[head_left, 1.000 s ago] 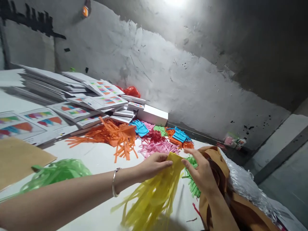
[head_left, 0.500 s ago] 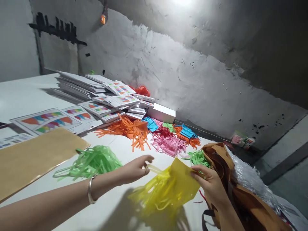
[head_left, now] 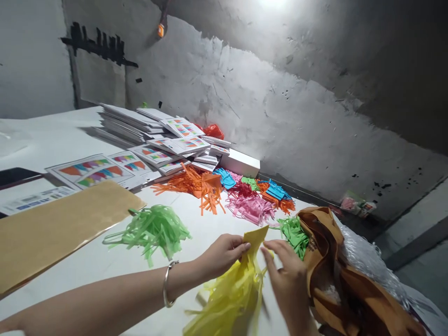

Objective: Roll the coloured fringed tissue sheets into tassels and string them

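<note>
My left hand (head_left: pixel 227 254) wears a silver bangle on its wrist and pinches the yellow fringed paper tassel (head_left: pixel 233 298) near its flat top band. The band tilts up and the loose strips hang down toward me over the white table. At the tassel's right side is my right hand (head_left: pixel 285 270), its thumb and forefinger close together on a thin yellow strip. Part of that grip is hidden behind the fingers. A green fringed tassel (head_left: pixel 154 231) lies left of my hands, and another green bundle (head_left: pixel 294 235) rests just beyond my right hand.
Orange (head_left: pixel 210 189), pink (head_left: pixel 250 207) and blue (head_left: pixel 278 189) fringed bundles lie ahead. Behind them are stacked printed cards (head_left: pixel 187 144) and a white box (head_left: pixel 240 163). A brown cardboard sheet (head_left: pixel 70 228) is at left, a brown bag (head_left: pixel 325 261) at right, beside clear plastic (head_left: pixel 364 261).
My left hand has moved right and taken hold of the yellow tassel near its top. My right hand has shifted from the band's corner to the tassel's side, and the band has turned more edge-on.
</note>
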`<state>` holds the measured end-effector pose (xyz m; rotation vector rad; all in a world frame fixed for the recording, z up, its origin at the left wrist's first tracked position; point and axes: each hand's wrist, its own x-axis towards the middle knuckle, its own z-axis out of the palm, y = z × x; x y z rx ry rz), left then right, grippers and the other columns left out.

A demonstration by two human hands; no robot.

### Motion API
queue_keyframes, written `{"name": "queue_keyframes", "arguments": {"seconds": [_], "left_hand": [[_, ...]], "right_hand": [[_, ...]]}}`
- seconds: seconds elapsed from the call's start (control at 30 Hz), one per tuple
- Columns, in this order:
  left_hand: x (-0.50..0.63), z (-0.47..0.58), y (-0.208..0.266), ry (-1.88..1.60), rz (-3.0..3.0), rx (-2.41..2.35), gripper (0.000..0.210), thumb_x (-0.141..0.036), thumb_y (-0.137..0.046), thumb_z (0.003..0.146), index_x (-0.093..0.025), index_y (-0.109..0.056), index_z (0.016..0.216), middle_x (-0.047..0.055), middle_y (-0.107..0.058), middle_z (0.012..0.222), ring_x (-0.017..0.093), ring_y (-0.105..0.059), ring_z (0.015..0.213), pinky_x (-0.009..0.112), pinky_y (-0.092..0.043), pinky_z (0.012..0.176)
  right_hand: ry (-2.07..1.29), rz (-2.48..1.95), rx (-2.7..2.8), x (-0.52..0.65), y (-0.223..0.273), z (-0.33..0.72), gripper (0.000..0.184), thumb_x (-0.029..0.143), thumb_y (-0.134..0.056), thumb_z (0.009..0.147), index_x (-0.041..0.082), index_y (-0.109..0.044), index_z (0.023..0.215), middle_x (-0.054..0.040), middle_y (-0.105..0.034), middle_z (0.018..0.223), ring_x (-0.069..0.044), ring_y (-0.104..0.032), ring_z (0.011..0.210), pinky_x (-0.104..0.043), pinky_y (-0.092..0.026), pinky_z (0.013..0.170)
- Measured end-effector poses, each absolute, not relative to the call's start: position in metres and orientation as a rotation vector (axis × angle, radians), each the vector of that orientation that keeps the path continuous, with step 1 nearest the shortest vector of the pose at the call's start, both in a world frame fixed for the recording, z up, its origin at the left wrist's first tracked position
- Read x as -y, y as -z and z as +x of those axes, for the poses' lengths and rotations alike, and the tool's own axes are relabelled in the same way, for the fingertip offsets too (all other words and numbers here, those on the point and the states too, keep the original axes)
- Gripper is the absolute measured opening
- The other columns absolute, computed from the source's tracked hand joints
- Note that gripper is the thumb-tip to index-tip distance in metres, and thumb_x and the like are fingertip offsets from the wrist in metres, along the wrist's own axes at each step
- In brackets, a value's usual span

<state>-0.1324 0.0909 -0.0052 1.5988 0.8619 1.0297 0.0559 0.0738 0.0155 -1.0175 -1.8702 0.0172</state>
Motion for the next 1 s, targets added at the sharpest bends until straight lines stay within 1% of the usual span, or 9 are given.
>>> {"name": "queue_keyframes", "arguments": {"seconds": [0.1, 0.2, 0.33, 0.4, 0.47, 0.6, 0.73, 0.83, 1.0], "left_hand": [[-0.081, -0.130, 0.018, -1.029, 1.525, -0.847, 0.058, -0.067, -0.039, 0.093, -0.016, -0.061, 0.078, 0.003, -0.060, 0.072, 0.017, -0.055, 0.069, 0.029, -0.049, 0.068], [-0.073, -0.132, 0.026, -1.024, 1.517, -0.849, 0.064, -0.067, -0.029, 0.097, -0.015, -0.065, 0.085, 0.008, -0.068, 0.086, 0.020, -0.061, 0.081, 0.032, -0.052, 0.076], [-0.069, -0.140, 0.032, -1.019, 1.623, -0.919, 0.056, -0.064, -0.040, 0.095, -0.016, -0.068, 0.088, 0.008, -0.071, 0.090, 0.021, -0.061, 0.083, 0.032, -0.049, 0.078], [-0.068, -0.144, 0.031, -1.027, 1.691, -0.972, 0.049, -0.061, -0.047, 0.094, -0.017, -0.069, 0.090, 0.006, -0.070, 0.089, 0.021, -0.059, 0.084, 0.031, -0.047, 0.077], [-0.067, -0.146, 0.029, -1.046, 1.792, -1.040, 0.045, -0.057, -0.048, 0.095, -0.018, -0.068, 0.090, 0.005, -0.069, 0.087, 0.020, -0.058, 0.082, 0.029, -0.046, 0.075], [-0.066, -0.147, 0.026, -1.103, 1.972, -1.133, 0.038, -0.050, -0.049, 0.095, -0.018, -0.064, 0.081, 0.002, -0.065, 0.076, 0.017, -0.056, 0.070, 0.027, -0.042, 0.066], [-0.071, -0.150, 0.030, -1.088, 2.113, -1.126, 0.033, -0.038, -0.043, 0.096, -0.019, -0.059, 0.073, 0.003, -0.060, 0.071, 0.017, -0.053, 0.067, 0.028, -0.039, 0.065], [-0.076, -0.152, 0.033, -1.050, 2.126, -1.107, 0.032, -0.035, -0.041, 0.094, -0.019, -0.055, 0.070, 0.002, -0.057, 0.069, 0.017, -0.051, 0.065, 0.028, -0.038, 0.065], [-0.080, -0.152, 0.033, -0.995, 2.032, -1.130, 0.037, -0.039, -0.041, 0.094, -0.019, -0.050, 0.065, -0.001, -0.051, 0.062, 0.014, -0.045, 0.060, 0.025, -0.035, 0.059]], "right_hand": [[0.025, -1.065, 1.989, -0.059, 0.011, 0.032, 0.023, 0.033, -0.057, 0.098, 0.024, -0.070, 0.114, -0.0084, -0.074, 0.104, -0.027, -0.070, 0.095, -0.041, -0.056, 0.086], [0.027, -1.098, 1.952, -0.055, 0.029, 0.023, 0.026, 0.027, -0.050, 0.099, 0.025, -0.073, 0.111, -0.0075, -0.076, 0.099, -0.026, -0.072, 0.089, -0.041, -0.057, 0.082], [-0.224, -1.156, 1.713, -0.056, 0.037, 0.027, 0.026, 0.032, -0.058, 0.092, 0.025, -0.075, 0.110, -0.0086, -0.078, 0.097, -0.027, -0.074, 0.087, -0.039, -0.058, 0.079], [-0.477, -1.235, 1.553, -0.055, 0.035, 0.028, 0.026, 0.039, -0.068, 0.083, 0.024, -0.077, 0.102, -0.0092, -0.078, 0.096, -0.027, -0.074, 0.087, -0.038, -0.058, 0.078], [-0.671, -1.283, 1.459, -0.053, 0.032, 0.027, 0.026, 0.044, -0.073, 0.077, 0.022, -0.077, 0.092, -0.0084, -0.077, 0.091, -0.027, -0.073, 0.081, -0.035, -0.058, 0.072], [-0.775, -1.270, 1.468, -0.051, 0.027, 0.024, 0.022, 0.042, -0.075, 0.075, 0.021, -0.073, 0.081, -0.0051, -0.074, 0.081, -0.023, -0.070, 0.077, -0.031, -0.056, 0.069], [-0.884, -1.203, 1.553, -0.053, 0.026, 0.023, 0.023, 0.042, -0.073, 0.077, 0.019, -0.072, 0.079, -0.0050, -0.073, 0.076, -0.022, -0.068, 0.073, -0.030, -0.056, 0.065], [-0.853, -1.181, 1.609, -0.055, 0.026, 0.026, 0.022, 0.041, -0.069, 0.082, 0.020, -0.071, 0.084, -0.0062, -0.073, 0.079, -0.023, -0.069, 0.074, -0.033, -0.057, 0.067], [-0.423, -1.155, 1.755, -0.050, 0.027, 0.028, 0.013, 0.029, -0.057, 0.087, 0.026, -0.070, 0.090, -0.0074, -0.066, 0.091, -0.027, -0.062, 0.087, -0.044, -0.051, 0.081]]}}
